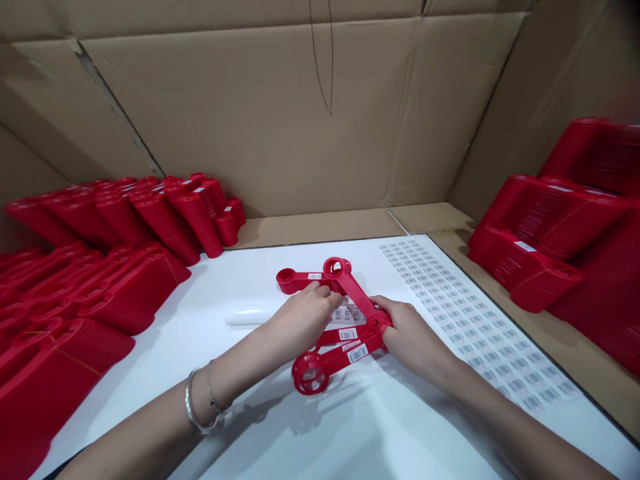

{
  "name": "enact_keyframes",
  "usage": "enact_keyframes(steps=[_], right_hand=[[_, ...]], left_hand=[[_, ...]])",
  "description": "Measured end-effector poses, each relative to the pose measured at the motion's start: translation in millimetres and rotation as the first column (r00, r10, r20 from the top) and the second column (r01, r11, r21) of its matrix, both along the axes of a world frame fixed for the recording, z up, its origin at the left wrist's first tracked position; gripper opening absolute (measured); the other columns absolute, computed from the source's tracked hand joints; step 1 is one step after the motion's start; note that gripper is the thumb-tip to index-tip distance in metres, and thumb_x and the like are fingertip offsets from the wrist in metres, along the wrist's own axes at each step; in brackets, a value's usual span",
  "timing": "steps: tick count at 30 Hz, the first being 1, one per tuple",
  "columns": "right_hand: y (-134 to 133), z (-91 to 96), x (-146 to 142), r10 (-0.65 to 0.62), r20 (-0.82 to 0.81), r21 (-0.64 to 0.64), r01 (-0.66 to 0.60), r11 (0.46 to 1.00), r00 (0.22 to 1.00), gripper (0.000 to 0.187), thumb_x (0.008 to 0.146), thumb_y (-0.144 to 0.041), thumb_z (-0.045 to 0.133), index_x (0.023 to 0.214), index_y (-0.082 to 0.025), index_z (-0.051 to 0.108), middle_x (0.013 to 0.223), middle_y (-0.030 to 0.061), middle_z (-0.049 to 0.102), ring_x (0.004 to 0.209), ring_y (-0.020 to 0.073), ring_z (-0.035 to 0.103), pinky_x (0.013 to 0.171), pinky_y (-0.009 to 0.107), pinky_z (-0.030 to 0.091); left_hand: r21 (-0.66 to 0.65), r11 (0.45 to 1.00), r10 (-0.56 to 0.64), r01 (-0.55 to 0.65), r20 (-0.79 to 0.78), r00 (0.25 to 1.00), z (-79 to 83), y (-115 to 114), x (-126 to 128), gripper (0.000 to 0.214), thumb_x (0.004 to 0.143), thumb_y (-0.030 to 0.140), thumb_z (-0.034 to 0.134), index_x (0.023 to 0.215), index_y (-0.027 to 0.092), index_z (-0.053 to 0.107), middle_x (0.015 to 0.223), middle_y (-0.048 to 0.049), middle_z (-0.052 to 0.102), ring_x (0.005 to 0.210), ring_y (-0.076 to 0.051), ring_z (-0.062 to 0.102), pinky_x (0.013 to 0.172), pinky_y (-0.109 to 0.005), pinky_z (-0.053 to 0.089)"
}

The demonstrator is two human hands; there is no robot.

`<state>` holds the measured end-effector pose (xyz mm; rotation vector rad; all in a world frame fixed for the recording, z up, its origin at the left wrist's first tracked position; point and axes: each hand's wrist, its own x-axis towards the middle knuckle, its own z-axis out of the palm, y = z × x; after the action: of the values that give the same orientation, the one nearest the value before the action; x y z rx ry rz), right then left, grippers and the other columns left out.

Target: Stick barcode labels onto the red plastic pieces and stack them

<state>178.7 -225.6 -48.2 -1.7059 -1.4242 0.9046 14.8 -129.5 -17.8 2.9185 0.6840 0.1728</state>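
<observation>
Here's the picture on room: the left hand [300,320] and right hand [413,337] have white bench [350,427] to pass over toward the near edge. A bank of red plastic stacks [85,293] blocks the left, a white roll [250,317] sits just beside the left hand, more red stacks [550,247] crowd the right, and a cardboard wall [250,100] shuts the far end!

Stacked red plastic parts [115,220] against cardboard walls [250,113]

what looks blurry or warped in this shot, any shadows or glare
In the head view, the red plastic stacks at upper right smear with blur; the left hand and right hand cast soft shadows on the white work surface; the cardboard walls look bowed, wide-angle style.
</observation>
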Motion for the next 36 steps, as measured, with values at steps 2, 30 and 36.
enact_keyframes(steps=[2,30,36], right_hand=[[1.1,-1.5,-0.1,0.001,-0.015,0.004,-0.001,1.0,1.0,0.036,0.063,-0.004,0.036,0.088,-0.016,0.059,0.078,0.005,0.064,0.072,0.0173,0.06,0.061,0.025,0.043],[4.0,-5.3,0.4,-0.01,-0.015,-0.018,0.01,1.0,1.0,0.035,0.061,-0.004,0.037,0.085,-0.017,0.059,0.075,0.0041,0.064,0.066,0.0163,0.059,0.056,0.024,0.042],[2.7,-2.8,-1.7,0.002,0.016,0.041,-0.003,0.999,1.0,0.038,0.062,-0.002,0.037,0.088,-0.017,0.061,0.077,0.0047,0.064,0.073,0.0176,0.059,0.064,0.025,0.043]], left_hand=[[-0.01,1.0,0.02,-0.02,0.01,1.0,-1.5,0.1,0.8,0.021,0.071,-0.001,0.041,0.073,0.015,0.055,0.068,-0.0036,0.051,0.06,-0.014,0.046,0.051,-0.024,0.033],[-0.144,0.988,0.077,-0.051,0.181,0.98,-19.7,6.6,6.0,0.014,0.08,0.011,0.046,0.079,0.014,0.06,0.091,-0.0068,0.057,0.081,-0.017,0.05,0.069,-0.03,0.041],[-0.43,0.902,0.091,-0.04,0.099,0.991,14.8,7.8,-1.2,0.016,0.084,0.027,0.047,0.076,0.015,0.056,0.06,0.002,0.045,0.055,-0.01,0.039,0.05,-0.023,0.028]])
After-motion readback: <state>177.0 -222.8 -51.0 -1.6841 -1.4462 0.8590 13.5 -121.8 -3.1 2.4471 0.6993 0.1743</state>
